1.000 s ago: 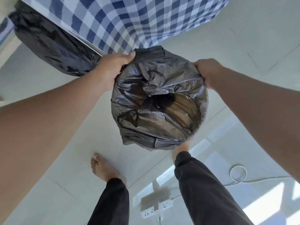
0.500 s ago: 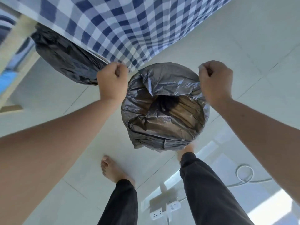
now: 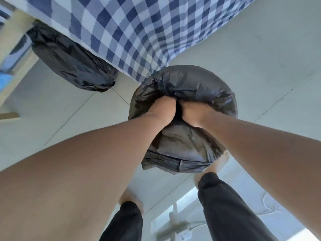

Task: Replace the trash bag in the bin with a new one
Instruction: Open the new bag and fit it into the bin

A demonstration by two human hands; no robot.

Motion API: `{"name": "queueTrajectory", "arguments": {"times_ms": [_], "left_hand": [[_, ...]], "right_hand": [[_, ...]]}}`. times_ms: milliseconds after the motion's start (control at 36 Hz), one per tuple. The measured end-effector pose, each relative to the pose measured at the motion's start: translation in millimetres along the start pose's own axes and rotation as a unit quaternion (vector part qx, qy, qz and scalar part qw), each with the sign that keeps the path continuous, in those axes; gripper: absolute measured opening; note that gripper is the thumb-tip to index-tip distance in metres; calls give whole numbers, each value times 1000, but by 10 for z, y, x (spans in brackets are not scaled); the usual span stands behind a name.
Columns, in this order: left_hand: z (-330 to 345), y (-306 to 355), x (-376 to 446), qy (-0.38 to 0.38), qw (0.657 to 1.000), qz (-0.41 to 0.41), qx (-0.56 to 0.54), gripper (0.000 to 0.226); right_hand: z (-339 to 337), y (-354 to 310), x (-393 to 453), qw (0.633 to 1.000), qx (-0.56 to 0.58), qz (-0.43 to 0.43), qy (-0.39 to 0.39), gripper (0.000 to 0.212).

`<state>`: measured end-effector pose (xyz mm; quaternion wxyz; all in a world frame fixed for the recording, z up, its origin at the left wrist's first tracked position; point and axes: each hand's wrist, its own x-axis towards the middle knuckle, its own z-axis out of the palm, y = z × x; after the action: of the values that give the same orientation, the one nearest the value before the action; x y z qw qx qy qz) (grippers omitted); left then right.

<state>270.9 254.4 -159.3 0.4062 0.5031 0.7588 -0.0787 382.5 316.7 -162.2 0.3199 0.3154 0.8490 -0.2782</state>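
Observation:
A dark grey trash bag [image 3: 192, 84] is draped over the round bin on the floor in front of me, so the bin itself is hidden under the plastic. My left hand [image 3: 161, 110] and my right hand [image 3: 194, 113] are side by side, pushed down into the bag's mouth at its middle. A fold of the bag's far rim covers the fingers of both hands. A second black bag [image 3: 73, 66], full and tied shut, lies on the floor to the left, apart from the bin.
A blue and white checked cloth [image 3: 130, 32] hangs just behind the bin. A pale wooden leg [image 3: 15, 35] stands at the far left. My bare feet [image 3: 220, 162] are close to the bin. A white power strip [image 3: 180, 235] and cable [image 3: 267, 206] lie on the tiles behind me.
Both hands left the bag's rim at the bin's sides, came together and pushed down into the middle of the bag. The view moved closer to the bin.

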Motion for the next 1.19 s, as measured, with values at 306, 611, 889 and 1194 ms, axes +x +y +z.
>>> {"name": "queueTrajectory", "arguments": {"times_ms": [306,611,889,1194], "left_hand": [[645,-222,302,-159,942,-1,296,106],[710,-272,100,-186,912,-3,366,116],[128,-225,-640,28,979,160,123,44],[97,-368,-1697,226,960,166,18,60]], "right_hand": [[555,376,66,972,-177,34,-149,57],[575,268,28,922,-336,50,-188,57],[-96,277,-615,988,-90,-91,84,31],[-282,576,-1138,823,428,362,93,60]]}}
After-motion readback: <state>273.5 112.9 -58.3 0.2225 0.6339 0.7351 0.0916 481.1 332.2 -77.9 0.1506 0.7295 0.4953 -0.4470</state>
